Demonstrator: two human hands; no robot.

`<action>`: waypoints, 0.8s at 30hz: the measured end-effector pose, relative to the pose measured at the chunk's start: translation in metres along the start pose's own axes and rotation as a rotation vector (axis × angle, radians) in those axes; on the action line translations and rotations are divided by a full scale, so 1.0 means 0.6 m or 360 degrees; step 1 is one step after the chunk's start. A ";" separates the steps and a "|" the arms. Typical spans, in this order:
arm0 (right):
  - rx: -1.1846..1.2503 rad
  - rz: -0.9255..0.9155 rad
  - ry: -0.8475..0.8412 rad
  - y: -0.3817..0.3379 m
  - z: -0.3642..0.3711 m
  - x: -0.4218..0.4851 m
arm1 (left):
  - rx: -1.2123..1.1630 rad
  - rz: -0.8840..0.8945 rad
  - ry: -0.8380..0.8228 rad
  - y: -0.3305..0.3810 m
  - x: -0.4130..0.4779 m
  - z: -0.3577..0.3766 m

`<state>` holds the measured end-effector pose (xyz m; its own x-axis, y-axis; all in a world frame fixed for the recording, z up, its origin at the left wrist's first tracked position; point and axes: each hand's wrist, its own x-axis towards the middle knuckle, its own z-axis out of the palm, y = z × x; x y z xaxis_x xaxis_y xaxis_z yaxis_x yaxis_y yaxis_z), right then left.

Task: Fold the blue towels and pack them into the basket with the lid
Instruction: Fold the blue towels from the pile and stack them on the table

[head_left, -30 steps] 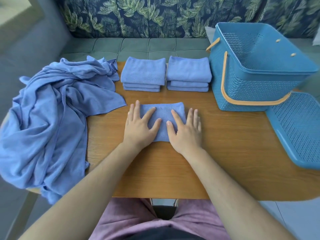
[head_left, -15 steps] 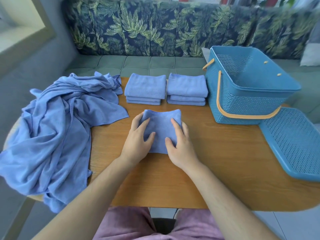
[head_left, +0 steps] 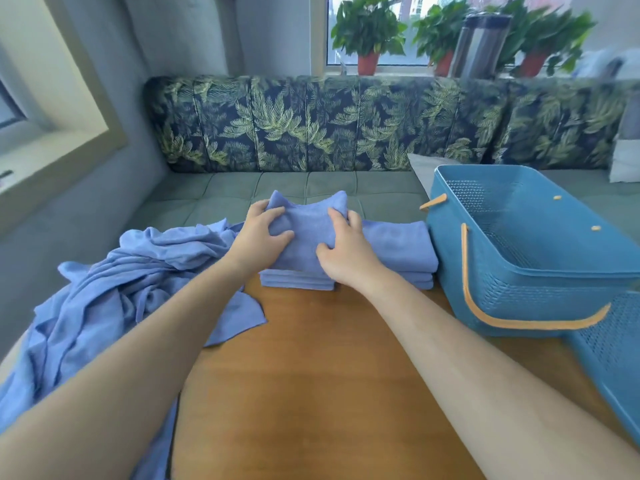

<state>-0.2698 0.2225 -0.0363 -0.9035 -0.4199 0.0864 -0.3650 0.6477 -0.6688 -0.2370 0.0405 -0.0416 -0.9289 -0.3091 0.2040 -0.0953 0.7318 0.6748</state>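
Wooden table (head_left: 311, 375) before leaf-print sofa (head_left: 311, 126); both hands' grip, left hand (head_left: 258, 240) and right hand (head_left: 346, 251), clenched on folded towel (head_left: 306, 233).

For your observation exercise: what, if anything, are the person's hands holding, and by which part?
Both hands, left hand and right hand, grip one folded blue towel by its left and right sides, above the left stack.

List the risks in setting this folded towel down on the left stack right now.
1. The folded towel is pinched by the left hand and right hand with its far corners flared up, so it may unfold on release.
2. It is over the left stack, whose top is hidden; landing off-centre could skew the pile.
3. The unfolded pile lies against that stack and might drag it.
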 end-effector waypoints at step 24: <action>-0.0916 0.0134 -0.0377 0.071 0.100 0.112 | 0.0694 0.0092 -0.0299 -0.091 0.070 0.126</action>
<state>-0.3325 0.1836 -0.1035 -0.8839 -0.4396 -0.1595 -0.4171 0.8954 -0.1558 -0.2979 0.0336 -0.1237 -0.9819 -0.1746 0.0738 -0.1454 0.9435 0.2976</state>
